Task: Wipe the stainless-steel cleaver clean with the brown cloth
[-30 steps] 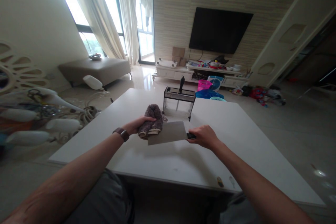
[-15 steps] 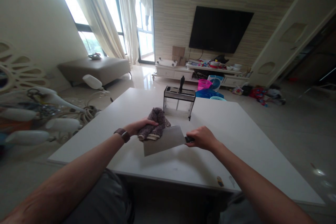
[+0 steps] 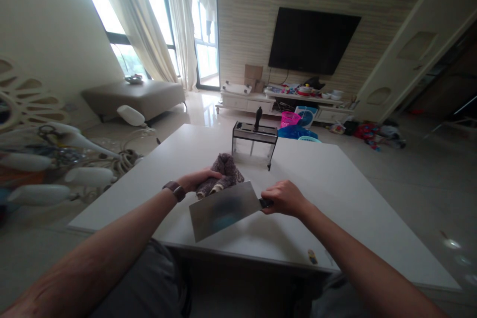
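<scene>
My right hand [image 3: 282, 198] is closed round the black handle of a cleaver [image 3: 225, 211]. Its broad blade points left and shows its flat side toward me, above the front part of the table. My left hand [image 3: 199, 179], with a brown watch on the wrist, grips a folded brown-grey towel [image 3: 223, 171] with pale edges. The blade's upper edge overlaps the bottom of the towel in view; I cannot tell whether they touch. Behind the towel stands a knife block [image 3: 254, 146] with clear sides, a dark frame and one black handle sticking up from its top.
The white table [image 3: 316, 179] spreads around my hands, with a small yellow-and-blue sticker [image 3: 312, 257] near its front edge. Lamp parts with white shades [image 3: 89, 176] lie at the left. A pink basket [image 3: 289, 119] and blue plastic [image 3: 294, 132] are beyond the table.
The cleaver's blade has come down and toward me, its flat side now turned more to the camera. The left hand and towel have barely shifted.
</scene>
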`<action>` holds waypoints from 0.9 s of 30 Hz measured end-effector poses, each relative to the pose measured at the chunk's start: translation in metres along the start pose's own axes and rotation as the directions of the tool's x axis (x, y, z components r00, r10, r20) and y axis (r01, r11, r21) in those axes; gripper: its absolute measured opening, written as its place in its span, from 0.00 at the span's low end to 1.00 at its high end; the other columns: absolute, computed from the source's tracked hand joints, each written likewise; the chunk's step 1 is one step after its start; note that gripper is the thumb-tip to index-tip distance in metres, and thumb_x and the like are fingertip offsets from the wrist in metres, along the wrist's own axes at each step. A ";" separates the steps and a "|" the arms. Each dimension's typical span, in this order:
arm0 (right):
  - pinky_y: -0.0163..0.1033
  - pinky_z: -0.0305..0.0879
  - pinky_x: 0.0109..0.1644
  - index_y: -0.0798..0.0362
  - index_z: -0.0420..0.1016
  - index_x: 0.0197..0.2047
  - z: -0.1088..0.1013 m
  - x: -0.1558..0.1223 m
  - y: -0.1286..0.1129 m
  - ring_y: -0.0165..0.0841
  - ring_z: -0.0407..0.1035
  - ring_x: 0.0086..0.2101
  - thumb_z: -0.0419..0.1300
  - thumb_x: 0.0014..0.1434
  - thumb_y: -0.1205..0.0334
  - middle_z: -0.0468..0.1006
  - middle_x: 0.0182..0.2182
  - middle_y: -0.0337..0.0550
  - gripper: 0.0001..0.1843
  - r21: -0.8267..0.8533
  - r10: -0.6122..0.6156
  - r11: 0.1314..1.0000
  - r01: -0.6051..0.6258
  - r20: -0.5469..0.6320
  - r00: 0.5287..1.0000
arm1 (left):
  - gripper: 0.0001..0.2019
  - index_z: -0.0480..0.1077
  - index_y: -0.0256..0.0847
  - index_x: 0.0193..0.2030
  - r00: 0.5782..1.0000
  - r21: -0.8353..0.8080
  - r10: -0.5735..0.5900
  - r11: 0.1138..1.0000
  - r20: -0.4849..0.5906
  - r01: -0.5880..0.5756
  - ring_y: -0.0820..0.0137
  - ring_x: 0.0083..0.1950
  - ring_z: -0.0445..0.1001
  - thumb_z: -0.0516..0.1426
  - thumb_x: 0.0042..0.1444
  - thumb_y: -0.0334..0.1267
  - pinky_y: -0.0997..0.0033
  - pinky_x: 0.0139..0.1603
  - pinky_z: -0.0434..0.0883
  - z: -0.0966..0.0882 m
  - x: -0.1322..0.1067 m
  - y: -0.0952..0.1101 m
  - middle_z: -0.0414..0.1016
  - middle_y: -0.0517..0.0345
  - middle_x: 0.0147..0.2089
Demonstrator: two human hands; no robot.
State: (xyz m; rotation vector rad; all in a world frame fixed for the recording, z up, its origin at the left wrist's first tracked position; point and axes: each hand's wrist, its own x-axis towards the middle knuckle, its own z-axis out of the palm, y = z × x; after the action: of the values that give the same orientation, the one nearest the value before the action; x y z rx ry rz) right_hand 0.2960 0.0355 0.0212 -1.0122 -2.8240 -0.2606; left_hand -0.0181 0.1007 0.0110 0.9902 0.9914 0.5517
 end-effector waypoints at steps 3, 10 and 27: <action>0.38 0.44 0.30 0.49 0.72 0.28 -0.003 -0.001 -0.002 0.30 0.67 0.24 0.60 0.57 0.49 0.78 0.24 0.38 0.14 0.010 -0.043 0.999 0.043 -0.032 0.999 | 0.28 0.71 0.35 0.52 1.000 -0.010 0.000 1.000 0.021 0.001 0.57 0.45 0.81 0.70 0.43 0.37 0.62 0.46 0.78 0.000 -0.001 0.000 0.81 0.44 0.48; 0.37 0.45 0.30 0.51 0.71 0.26 -0.009 -0.007 0.007 0.29 0.66 0.24 0.60 0.57 0.53 0.76 0.22 0.38 0.12 0.092 0.058 0.995 -0.048 -0.116 0.992 | 0.20 0.74 0.35 0.48 0.997 -0.109 -0.070 0.992 -0.023 0.067 0.62 0.35 0.82 0.68 0.47 0.36 0.67 0.39 0.79 -0.002 -0.005 0.005 0.83 0.49 0.40; 0.37 0.41 0.28 0.49 0.73 0.26 -0.020 -0.003 -0.017 0.32 0.73 0.25 0.64 0.53 0.48 0.82 0.24 0.39 0.14 0.071 -0.002 0.997 -0.009 0.148 0.989 | 0.28 0.71 0.40 0.52 0.987 0.074 -0.077 0.995 0.142 0.067 0.56 0.45 0.81 0.70 0.42 0.35 0.60 0.48 0.77 -0.004 -0.002 -0.003 0.82 0.48 0.48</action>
State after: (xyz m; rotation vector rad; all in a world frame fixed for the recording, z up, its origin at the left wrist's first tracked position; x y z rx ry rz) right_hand 0.2887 0.0165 0.0380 -1.0624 -2.9387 -0.0861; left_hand -0.0222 0.0997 0.0087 1.0364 0.9173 0.3821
